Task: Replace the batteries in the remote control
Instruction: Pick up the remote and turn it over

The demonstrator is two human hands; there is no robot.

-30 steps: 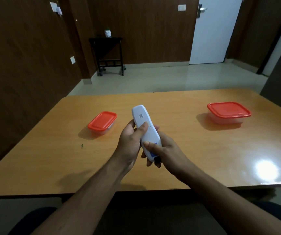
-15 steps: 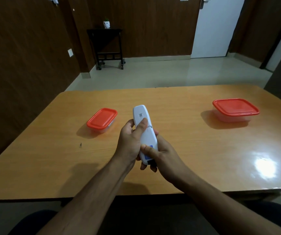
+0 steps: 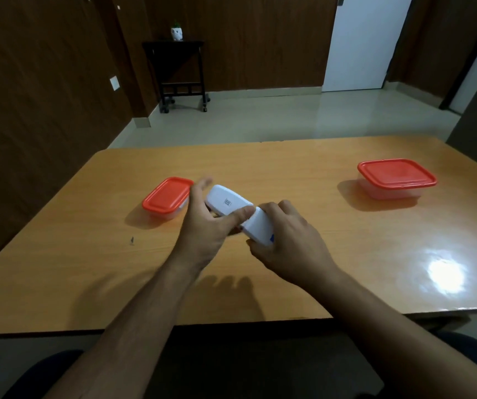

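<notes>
Glossy wood-look table (image 3: 303, 174) (glare spot); smooth white plastic remote (image 3: 231, 201).

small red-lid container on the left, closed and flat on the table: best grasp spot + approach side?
Probably grip the small container across its two long sides, just under the overhanging red lid, coming straight down from above. It sits flat and closed on the table, and the lid rim should give fingers a lip to catch. Its near right end lies close behind the left hand, so the left and far sides are freer.

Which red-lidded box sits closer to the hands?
The smaller box, just beyond the left hand; the larger box stands far off toward the table's right edge.
</notes>
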